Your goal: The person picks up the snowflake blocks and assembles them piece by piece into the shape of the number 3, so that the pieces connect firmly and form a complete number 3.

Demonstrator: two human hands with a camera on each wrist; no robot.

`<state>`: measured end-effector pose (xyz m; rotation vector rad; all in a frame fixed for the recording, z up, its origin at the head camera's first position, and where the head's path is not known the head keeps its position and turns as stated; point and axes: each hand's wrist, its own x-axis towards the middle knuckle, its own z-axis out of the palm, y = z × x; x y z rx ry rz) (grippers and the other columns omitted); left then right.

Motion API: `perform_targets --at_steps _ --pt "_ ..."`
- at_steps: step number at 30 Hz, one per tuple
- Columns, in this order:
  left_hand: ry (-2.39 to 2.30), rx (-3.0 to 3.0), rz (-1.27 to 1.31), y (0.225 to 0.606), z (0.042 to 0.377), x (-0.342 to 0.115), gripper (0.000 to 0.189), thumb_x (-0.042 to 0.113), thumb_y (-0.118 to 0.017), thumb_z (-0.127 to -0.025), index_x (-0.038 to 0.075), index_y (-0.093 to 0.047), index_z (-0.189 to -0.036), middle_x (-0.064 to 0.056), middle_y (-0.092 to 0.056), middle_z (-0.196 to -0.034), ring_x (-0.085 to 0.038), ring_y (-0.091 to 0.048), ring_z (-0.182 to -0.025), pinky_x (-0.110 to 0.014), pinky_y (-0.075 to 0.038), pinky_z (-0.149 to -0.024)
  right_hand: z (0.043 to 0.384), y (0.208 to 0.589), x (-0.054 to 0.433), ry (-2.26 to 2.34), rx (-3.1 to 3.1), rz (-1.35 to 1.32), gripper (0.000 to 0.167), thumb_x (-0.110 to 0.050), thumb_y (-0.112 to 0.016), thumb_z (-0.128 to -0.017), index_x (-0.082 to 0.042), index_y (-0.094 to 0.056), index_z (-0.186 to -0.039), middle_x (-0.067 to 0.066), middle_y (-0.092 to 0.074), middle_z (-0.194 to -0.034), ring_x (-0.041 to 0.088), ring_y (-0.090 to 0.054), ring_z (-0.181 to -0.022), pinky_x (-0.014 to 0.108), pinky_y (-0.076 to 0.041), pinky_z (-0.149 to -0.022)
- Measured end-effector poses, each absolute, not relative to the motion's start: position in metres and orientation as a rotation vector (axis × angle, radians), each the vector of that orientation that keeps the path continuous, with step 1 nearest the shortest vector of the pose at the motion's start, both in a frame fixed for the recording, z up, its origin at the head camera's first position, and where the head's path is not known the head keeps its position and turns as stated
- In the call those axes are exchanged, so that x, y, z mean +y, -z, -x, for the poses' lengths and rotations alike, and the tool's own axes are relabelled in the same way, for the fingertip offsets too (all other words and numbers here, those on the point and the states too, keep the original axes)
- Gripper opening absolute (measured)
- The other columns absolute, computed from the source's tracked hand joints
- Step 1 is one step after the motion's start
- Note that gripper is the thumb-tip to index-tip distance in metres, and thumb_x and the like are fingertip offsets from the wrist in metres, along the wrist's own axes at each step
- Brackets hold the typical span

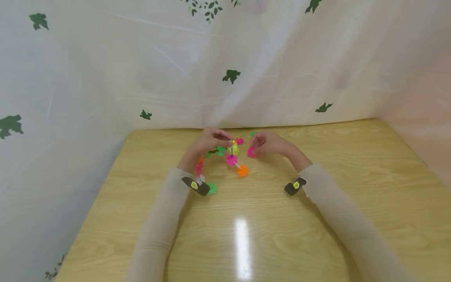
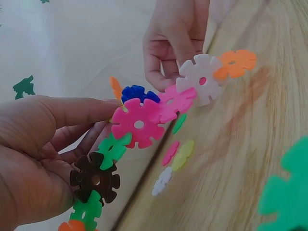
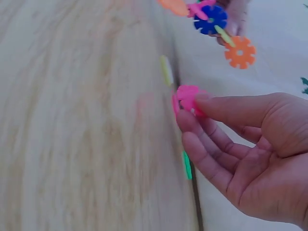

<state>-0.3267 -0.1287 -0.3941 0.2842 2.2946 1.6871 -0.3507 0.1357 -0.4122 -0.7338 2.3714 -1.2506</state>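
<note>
My left hand (image 1: 208,141) holds up a chain of interlocked snowflake discs, its thumb and fingers at a joint near the blue disc (image 2: 139,94). In the left wrist view, a pink disc (image 2: 149,131), a green disc (image 2: 114,148) and a brown disc (image 2: 84,179) run down beside the palm. Outward from the blue one, a white disc (image 2: 198,72) and an orange disc (image 2: 238,64) form a branch. My right hand (image 1: 270,144) pinches a single pink disc (image 3: 187,95) between thumb and fingertips, apart from the chain.
Loose discs lie by the table's back edge: a green one (image 3: 187,165), a yellow one (image 2: 183,155) and a white one (image 2: 162,181) among them. A patterned cloth (image 1: 190,94) hangs behind the wooden table (image 1: 282,231). Another green disc (image 1: 212,188) shows beside the left wrist.
</note>
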Motion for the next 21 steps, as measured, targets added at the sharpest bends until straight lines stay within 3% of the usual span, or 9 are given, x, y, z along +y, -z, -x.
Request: perform_targets --at_steps 5,9,13,17,21 --pt "-1.719 2.293 -0.281 0.396 0.326 -0.125 0.019 0.01 -0.079 -0.088 0.003 -0.076 -0.106 -0.001 -0.075 -0.089 -0.016 -0.071 -0.08 -0.024 -0.059 -0.07 0.35 0.408 0.138 1.495 2.349 0.614 0.026 -0.003 -0.071 -0.092 0.004 -0.068 -0.117 0.006 -0.067 -0.091 0.014 -0.064 -0.085 0.024 -0.059 -0.075" --pt "-1.716 2.295 -0.277 0.396 0.325 -0.125 0.019 0.012 -0.079 -0.089 0.006 -0.077 -0.107 -0.001 -0.076 -0.09 -0.016 -0.072 -0.081 -0.023 -0.058 -0.069 0.348 0.406 0.135 1.714 2.256 0.514 0.03 -0.008 -0.07 -0.095 0.005 -0.066 -0.122 0.002 -0.067 -0.096 0.011 -0.07 -0.087 0.034 -0.062 -0.086" --pt "-1.711 2.288 -0.273 0.396 0.324 -0.123 0.019 0.012 -0.08 -0.089 0.006 -0.078 -0.107 -0.007 -0.077 -0.096 -0.016 -0.072 -0.082 -0.024 -0.06 -0.072 0.346 0.406 0.129 1.899 2.15 0.453 0.028 -0.007 -0.07 -0.095 0.007 -0.063 -0.118 0.001 -0.068 -0.095 0.012 -0.073 -0.085 0.047 -0.059 -0.094" --pt "-1.712 2.273 -0.255 0.395 0.324 -0.122 0.02 0.01 -0.08 -0.088 0.004 -0.077 -0.107 -0.018 -0.076 -0.106 -0.017 -0.073 -0.082 -0.026 -0.061 -0.074 0.344 0.407 0.126 1.997 2.072 0.437 0.019 -0.001 -0.068 -0.095 0.006 -0.061 -0.11 0.0 -0.07 -0.09 0.013 -0.073 -0.083 0.049 -0.059 -0.094" --pt "-1.721 2.261 -0.239 0.395 0.324 -0.122 0.021 0.009 -0.079 -0.088 0.004 -0.077 -0.108 -0.022 -0.074 -0.112 -0.017 -0.073 -0.082 -0.026 -0.061 -0.075 0.344 0.408 0.123 2.029 2.034 0.44 0.014 0.003 -0.066 -0.095 0.004 -0.059 -0.107 0.0 -0.071 -0.087 0.013 -0.074 -0.081 0.047 -0.06 -0.091"
